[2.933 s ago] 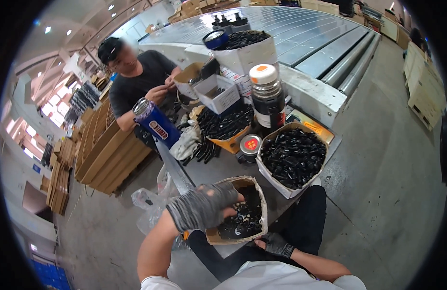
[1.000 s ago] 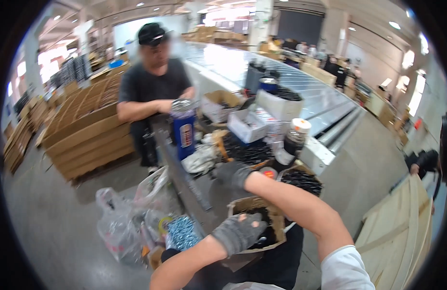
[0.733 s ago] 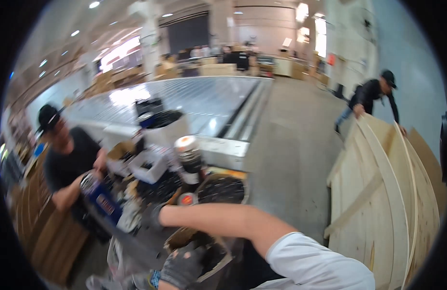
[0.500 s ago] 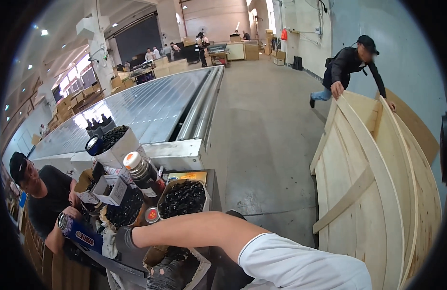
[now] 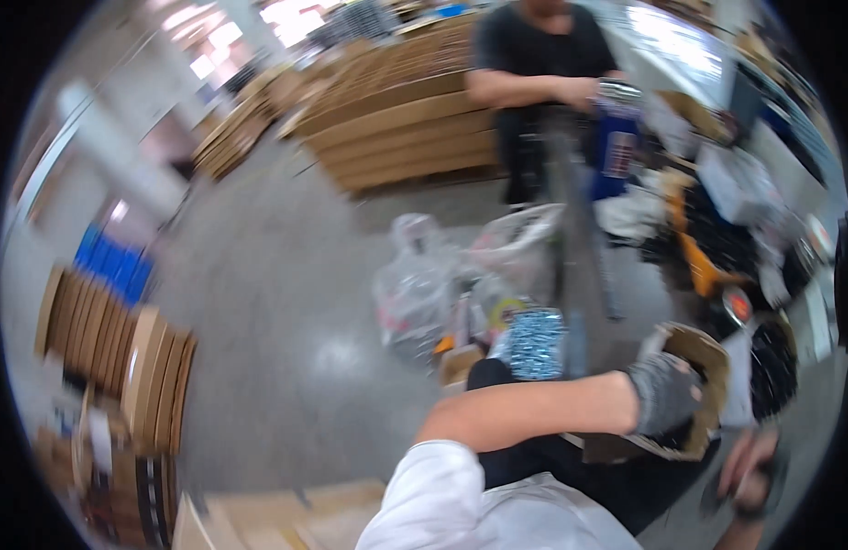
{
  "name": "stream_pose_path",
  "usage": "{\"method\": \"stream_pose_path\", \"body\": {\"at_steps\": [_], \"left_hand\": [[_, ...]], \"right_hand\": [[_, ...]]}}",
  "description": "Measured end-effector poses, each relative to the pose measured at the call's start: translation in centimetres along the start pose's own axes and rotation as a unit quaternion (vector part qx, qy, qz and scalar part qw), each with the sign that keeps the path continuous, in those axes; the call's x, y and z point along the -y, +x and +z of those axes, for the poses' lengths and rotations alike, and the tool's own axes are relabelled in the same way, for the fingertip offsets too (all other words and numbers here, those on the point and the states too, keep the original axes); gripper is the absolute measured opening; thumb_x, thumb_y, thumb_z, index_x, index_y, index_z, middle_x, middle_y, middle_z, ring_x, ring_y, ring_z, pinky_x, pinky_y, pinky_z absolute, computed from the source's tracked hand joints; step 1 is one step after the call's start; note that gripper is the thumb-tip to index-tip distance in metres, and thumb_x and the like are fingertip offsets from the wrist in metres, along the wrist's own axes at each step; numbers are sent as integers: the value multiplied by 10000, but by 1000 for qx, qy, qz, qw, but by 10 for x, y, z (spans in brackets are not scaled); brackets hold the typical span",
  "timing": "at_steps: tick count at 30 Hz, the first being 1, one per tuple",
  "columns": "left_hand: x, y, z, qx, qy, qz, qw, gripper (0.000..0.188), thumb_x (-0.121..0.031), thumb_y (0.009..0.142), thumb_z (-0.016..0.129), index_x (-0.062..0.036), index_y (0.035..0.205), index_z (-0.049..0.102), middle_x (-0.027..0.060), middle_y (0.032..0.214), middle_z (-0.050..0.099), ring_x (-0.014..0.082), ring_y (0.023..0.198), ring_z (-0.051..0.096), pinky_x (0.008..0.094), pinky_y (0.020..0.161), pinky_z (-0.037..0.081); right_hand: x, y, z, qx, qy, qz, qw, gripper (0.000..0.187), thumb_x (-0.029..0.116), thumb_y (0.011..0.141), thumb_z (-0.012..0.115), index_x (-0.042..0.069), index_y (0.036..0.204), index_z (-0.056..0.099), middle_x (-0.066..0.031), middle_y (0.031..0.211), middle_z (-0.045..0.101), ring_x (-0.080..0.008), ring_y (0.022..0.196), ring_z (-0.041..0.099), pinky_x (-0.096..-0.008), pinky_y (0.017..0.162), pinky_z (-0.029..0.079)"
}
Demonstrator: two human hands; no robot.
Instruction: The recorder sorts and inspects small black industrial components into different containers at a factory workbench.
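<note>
"What was the left hand [image 5: 664, 396] doing on your end?"

"From my station I had it in its grey fingerless glove, dipped into an open cardboard box [image 5: 708, 357], knuckles up. The fingertips were lost among the dark contents [image 5: 682, 433], so I couldn't tell whether they gripped anything."

"And where was that box?"

"At the near end of the grey table [image 5: 646, 298], just above the lap. I couldn't make out what bore its weight."

"The right hand [image 5: 749, 472]?"

"Apart from the box, low at the right, just below a second box [image 5: 737, 380] of black pieces [image 5: 774, 367]. It was smeared (my view was blurred nearly all over), so I couldn't say whether it was open or closed."

"What else did I miss?"

"Left of the table I saw clear plastic bags [image 5: 415, 289] and, nearer the knee, a heap of small bluish metallic pieces [image 5: 536, 344]. Farther up, a blue cylinder [image 5: 616, 151] stood beside a crumpled white cloth [image 5: 635, 213]. Across the table was a person in a dark shirt [image 5: 543, 46], forearms near the cylinder, with stacked brown cardboard [image 5: 406, 137] alongside."
</note>
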State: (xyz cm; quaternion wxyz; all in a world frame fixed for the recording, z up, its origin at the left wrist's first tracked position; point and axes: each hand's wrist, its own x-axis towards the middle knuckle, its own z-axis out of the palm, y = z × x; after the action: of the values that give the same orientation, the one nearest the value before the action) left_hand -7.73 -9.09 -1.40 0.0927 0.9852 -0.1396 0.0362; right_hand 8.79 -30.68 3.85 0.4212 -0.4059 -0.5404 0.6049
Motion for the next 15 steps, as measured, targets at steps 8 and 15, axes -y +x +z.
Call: {"method": "stream_pose_path", "body": {"at_steps": [8,15], "left_hand": [[-8,-7,-29,-30,-51,16,998,148,-168,811,573,-90,895,666,91,955,664,252,919,666,440,880,505],[28,-3,-38,21,-145,40,988,232,-85,838,565,-34,1047,649,162,959,674,312,932,679,421,818,536]], "right_hand": [[-97,-13,116,-219,271,264,899,298,257,914,698,18,1082,638,-129,929,669,-203,803,635,-337,708,515],[-195,-33,119,-297,316,190,881,378,177,967,625,-39,1270,563,-121,1094,670,-186,1026,640,-315,912,521]]}}
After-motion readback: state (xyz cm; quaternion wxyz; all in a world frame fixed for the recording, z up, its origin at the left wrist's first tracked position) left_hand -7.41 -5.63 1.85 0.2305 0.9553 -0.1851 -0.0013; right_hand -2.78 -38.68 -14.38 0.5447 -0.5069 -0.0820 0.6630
